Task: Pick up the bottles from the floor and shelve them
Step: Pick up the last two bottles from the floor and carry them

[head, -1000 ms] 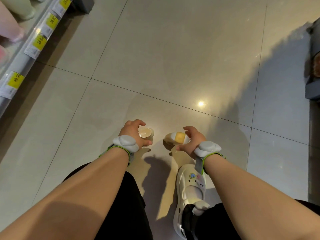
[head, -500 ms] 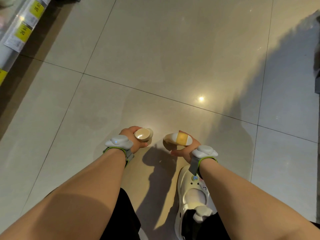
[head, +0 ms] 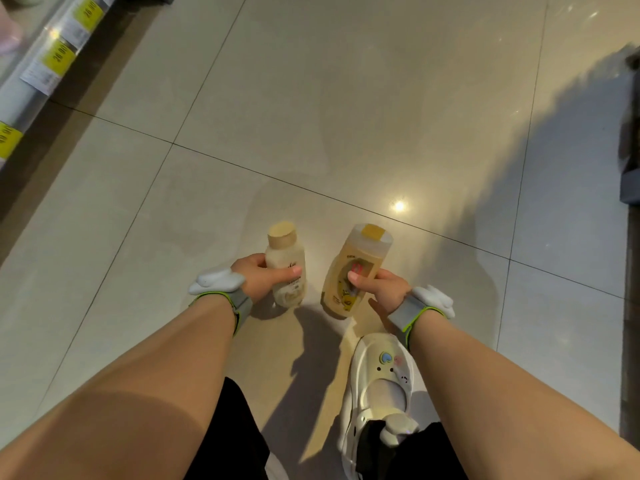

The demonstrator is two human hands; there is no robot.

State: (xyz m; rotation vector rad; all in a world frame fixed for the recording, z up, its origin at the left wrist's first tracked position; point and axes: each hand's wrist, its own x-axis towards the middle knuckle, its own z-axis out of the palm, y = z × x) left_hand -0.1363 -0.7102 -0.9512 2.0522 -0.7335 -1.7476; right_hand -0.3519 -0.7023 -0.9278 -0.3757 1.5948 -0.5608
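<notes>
My left hand point(head: 258, 277) grips a small cream bottle point(head: 285, 261) with a tan round cap, held just above the floor tiles. My right hand point(head: 382, 287) grips a larger yellow bottle point(head: 356, 268) with a flat yellow cap and a printed label. Both bottles tilt with their caps pointing away from me and sit side by side, a small gap between them. The shelf point(head: 45, 60) with yellow price tags runs along the upper left edge.
Beige floor tiles point(head: 346, 116) spread ahead. My white shoe point(head: 377, 389) is planted just below my right hand, and black trousers cover my knees. A dark object point(head: 630, 147) stands at the right edge. Pink bottles point(head: 8, 36) stand on the shelf at top left.
Both hands have lifted and turned the bottles, so their sides and labels now show instead of only the caps. The view has shifted slightly toward the shelf.
</notes>
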